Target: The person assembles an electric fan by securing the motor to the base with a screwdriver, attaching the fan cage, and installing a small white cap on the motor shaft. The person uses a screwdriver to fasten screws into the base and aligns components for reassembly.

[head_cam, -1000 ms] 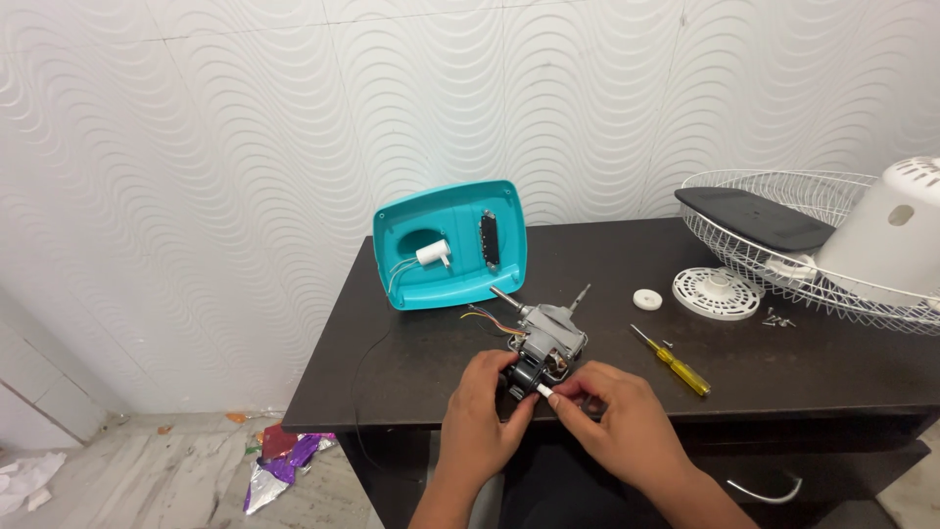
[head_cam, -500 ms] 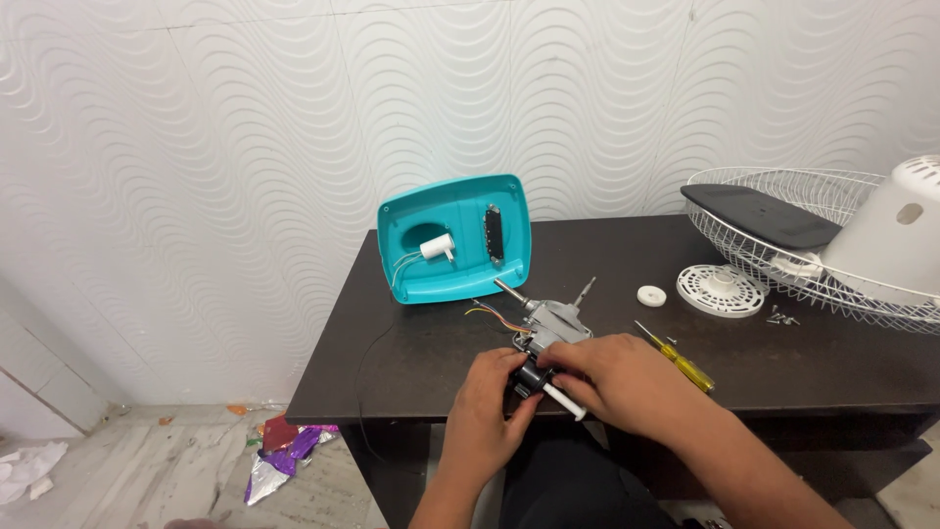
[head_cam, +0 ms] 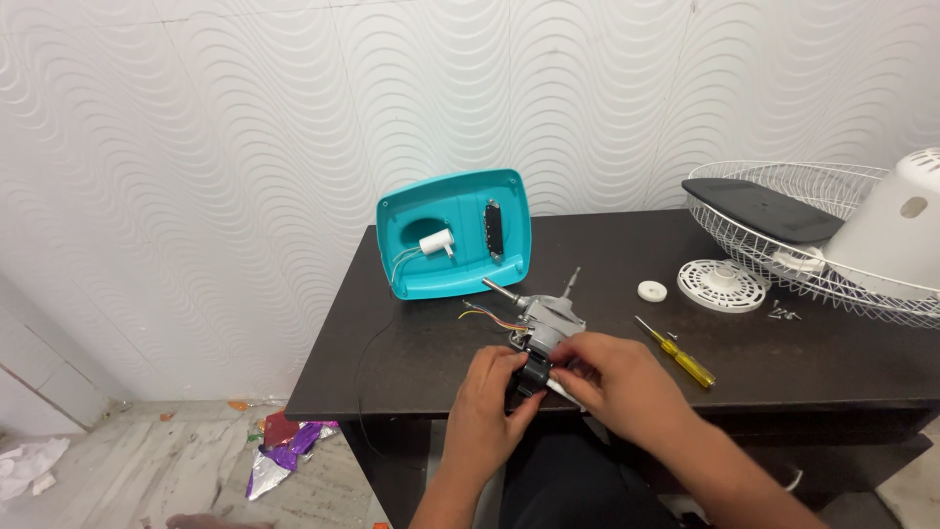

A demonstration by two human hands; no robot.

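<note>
Right hand [head_cam: 612,377] drawn nearer, fingers (both hands) gripping motor [head_cam: 543,338]

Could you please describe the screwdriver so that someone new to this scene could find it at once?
On the dark table, look just right of the right hand. The screwdriver lies there flat, a slim tool with a clear yellow handle, unlike the white round cap behind it.

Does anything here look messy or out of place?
Yes. Crumpled shiny foil wrappers and paper scraps litter the floor beside the table. On it, loose screws lie scattered by the white fan grille.
</note>
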